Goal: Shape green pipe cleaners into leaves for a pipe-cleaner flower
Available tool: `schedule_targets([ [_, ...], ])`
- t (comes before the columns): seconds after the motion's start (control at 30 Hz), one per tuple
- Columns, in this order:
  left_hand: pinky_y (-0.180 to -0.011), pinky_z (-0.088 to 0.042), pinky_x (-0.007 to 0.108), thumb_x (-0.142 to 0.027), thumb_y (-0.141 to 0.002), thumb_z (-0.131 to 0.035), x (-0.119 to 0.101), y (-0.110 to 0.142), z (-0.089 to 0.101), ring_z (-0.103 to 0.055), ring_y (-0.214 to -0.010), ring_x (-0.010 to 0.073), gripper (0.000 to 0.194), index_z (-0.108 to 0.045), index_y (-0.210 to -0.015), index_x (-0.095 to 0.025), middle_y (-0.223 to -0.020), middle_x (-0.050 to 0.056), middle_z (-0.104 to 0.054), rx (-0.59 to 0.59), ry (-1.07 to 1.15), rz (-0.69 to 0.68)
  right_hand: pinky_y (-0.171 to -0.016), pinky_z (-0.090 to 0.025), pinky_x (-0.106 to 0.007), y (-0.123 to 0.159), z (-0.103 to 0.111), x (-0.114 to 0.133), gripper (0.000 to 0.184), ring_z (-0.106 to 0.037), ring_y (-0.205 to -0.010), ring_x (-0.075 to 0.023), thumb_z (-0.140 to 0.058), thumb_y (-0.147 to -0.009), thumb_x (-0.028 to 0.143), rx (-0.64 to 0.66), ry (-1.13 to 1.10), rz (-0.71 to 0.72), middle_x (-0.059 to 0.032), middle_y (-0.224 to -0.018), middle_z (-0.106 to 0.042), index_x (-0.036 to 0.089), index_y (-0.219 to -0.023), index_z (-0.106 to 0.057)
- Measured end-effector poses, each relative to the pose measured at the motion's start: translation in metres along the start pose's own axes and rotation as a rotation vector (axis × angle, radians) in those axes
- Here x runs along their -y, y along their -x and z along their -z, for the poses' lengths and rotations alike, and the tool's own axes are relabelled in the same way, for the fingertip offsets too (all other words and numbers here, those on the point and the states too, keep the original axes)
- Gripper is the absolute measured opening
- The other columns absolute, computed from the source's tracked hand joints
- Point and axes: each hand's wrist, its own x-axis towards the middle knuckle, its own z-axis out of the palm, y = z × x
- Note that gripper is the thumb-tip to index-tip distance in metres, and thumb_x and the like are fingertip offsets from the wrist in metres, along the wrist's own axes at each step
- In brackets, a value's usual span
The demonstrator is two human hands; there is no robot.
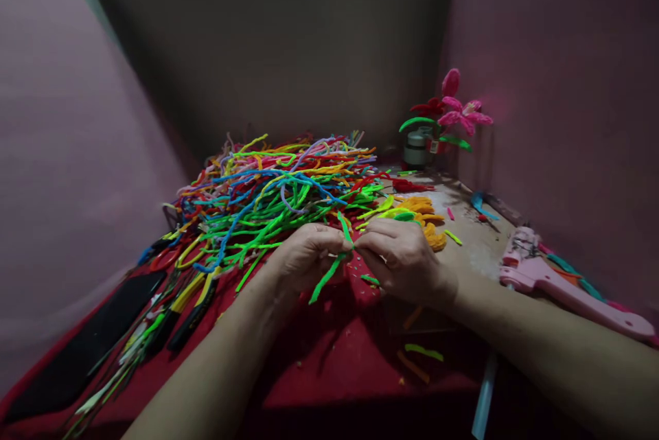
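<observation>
A bright green pipe cleaner (326, 279) is pinched between my two hands above the red cloth (340, 364). My left hand (314, 248) is closed on it, with one end sticking up past the fingertips and the other hanging down toward me. Thumb and forefinger of my right hand (401, 258) close on the same piece where it bends, touching close to the left fingertips. Just behind both hands spreads a large heap of multicoloured pipe cleaners (278, 186). Orange fuzzy petals (430, 220) lie beyond my right hand.
Yellow-handled pliers (193, 306) and a black phone-like slab (87, 347) lie at left. On the right are a pink glue gun (566, 289) and a glue stick (484, 395). A pink pipe-cleaner flower (466, 114) stands by a small canister (417, 146) at the back.
</observation>
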Motion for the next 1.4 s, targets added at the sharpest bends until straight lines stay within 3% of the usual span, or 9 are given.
schedule_targets([
  [0.13, -0.045, -0.029, 0.019, -0.023, -0.064, -0.064, -0.011, 0.009, -0.002, -0.036, -0.044, 0.0049, 0.013, -0.056, -0.061, -0.012, -0.05, -0.004, -0.045, -0.049, -0.12, -0.126, -0.058, -0.04, -0.024, -0.005, 0.004, 0.001, 0.014, -0.051, -0.062, -0.0118, -0.049, -0.077, 0.01, -0.062, -0.214, -0.112, -0.0046, -0.064, -0.058, 0.013, -0.07, -0.061],
  [0.27, -0.059, -0.041, 0.022, -0.023, -0.07, -0.063, -0.019, 0.018, -0.003, -0.051, -0.062, 0.0098, 0.008, -0.062, -0.073, -0.015, -0.07, 0.001, -0.057, -0.209, -0.356, -0.538, -0.057, -0.04, -0.022, -0.012, 0.011, 0.003, 0.01, -0.049, -0.059, -0.0093, -0.054, -0.077, 0.015, -0.062, -0.556, -0.408, -0.001, -0.064, -0.056, 0.014, -0.071, -0.062],
  [0.37, -0.074, -0.044, 0.028, -0.02, -0.074, -0.061, -0.019, 0.02, -0.002, -0.054, -0.083, 0.0155, 0.006, -0.065, -0.078, -0.018, -0.087, 0.005, -0.057, -0.182, -0.614, -0.798, -0.052, -0.037, -0.022, -0.014, 0.013, 0.002, 0.008, -0.045, -0.054, -0.0078, -0.059, -0.073, 0.02, -0.009, -0.795, -0.591, 0.0019, -0.059, -0.053, 0.014, -0.07, -0.063],
  [0.53, -0.08, -0.041, 0.03, -0.019, -0.077, -0.058, -0.018, 0.02, -0.002, -0.052, -0.088, 0.0156, 0.007, -0.065, -0.08, -0.02, -0.089, 0.004, -0.059, -0.173, -0.897, -0.985, -0.053, -0.036, -0.022, -0.013, 0.012, -0.003, 0.007, -0.044, -0.054, -0.0075, -0.062, -0.068, 0.02, 0.086, -0.941, -0.692, 0.0024, -0.058, -0.053, 0.014, -0.068, -0.063],
  [0.67, -0.072, -0.039, 0.026, -0.021, -0.079, -0.055, -0.019, 0.023, -0.004, -0.05, -0.076, 0.0132, 0.009, -0.059, -0.073, -0.016, -0.076, 0.002, -0.057, -0.134, -0.905, -0.808, -0.053, -0.036, -0.022, -0.013, 0.012, 0.0, 0.007, -0.045, -0.054, -0.008, -0.058, -0.07, 0.018, 0.114, -0.854, -0.644, 0.0014, -0.058, -0.053, 0.013, -0.067, -0.062],
  [0.8, -0.055, -0.033, 0.02, -0.028, -0.078, -0.053, -0.018, 0.022, -0.007, -0.041, -0.059, 0.0087, 0.02, -0.049, -0.063, -0.015, -0.062, -0.003, -0.047, -0.065, -0.677, -0.397, -0.053, -0.035, -0.022, -0.01, 0.012, 0.006, 0.011, -0.045, -0.054, -0.008, -0.054, -0.071, 0.009, 0.057, -0.496, -0.39, 0.0008, -0.056, -0.052, 0.013, -0.062, -0.059],
  [0.9, -0.053, -0.033, 0.019, -0.028, -0.076, -0.054, -0.016, 0.019, -0.008, -0.042, -0.056, 0.008, 0.019, -0.047, -0.065, -0.015, -0.059, -0.003, -0.047, 0.002, -0.483, -0.28, -0.054, -0.034, -0.022, -0.009, 0.01, 0.006, 0.014, -0.045, -0.055, -0.0086, -0.052, -0.073, 0.008, 0.017, -0.323, -0.252, 0.0001, -0.056, -0.052, 0.014, -0.061, -0.058],
  [1.2, -0.052, -0.037, 0.019, -0.023, -0.079, -0.051, -0.011, 0.016, -0.015, -0.047, -0.052, 0.0079, 0.008, -0.051, -0.074, -0.016, -0.057, -0.004, -0.05, -0.236, -0.541, -0.475, -0.054, -0.04, -0.023, -0.014, 0.004, 0.0, 0.011, -0.05, -0.054, -0.0092, -0.056, -0.071, 0.022, 0.116, -0.868, -0.767, -0.001, -0.061, -0.058, 0.012, -0.071, -0.06],
  [1.4, -0.058, -0.039, 0.022, -0.023, -0.08, -0.05, -0.001, 0.013, -0.016, -0.049, -0.058, 0.0097, 0.011, -0.057, -0.075, -0.017, -0.065, -0.001, -0.054, -0.386, -0.795, -0.609, -0.05, -0.038, -0.022, -0.012, 0.001, -0.002, 0.01, -0.047, -0.051, -0.0085, -0.056, -0.068, 0.022, 0.067, -0.73, -0.825, 0.0002, -0.057, -0.056, 0.012, -0.064, -0.059],
])
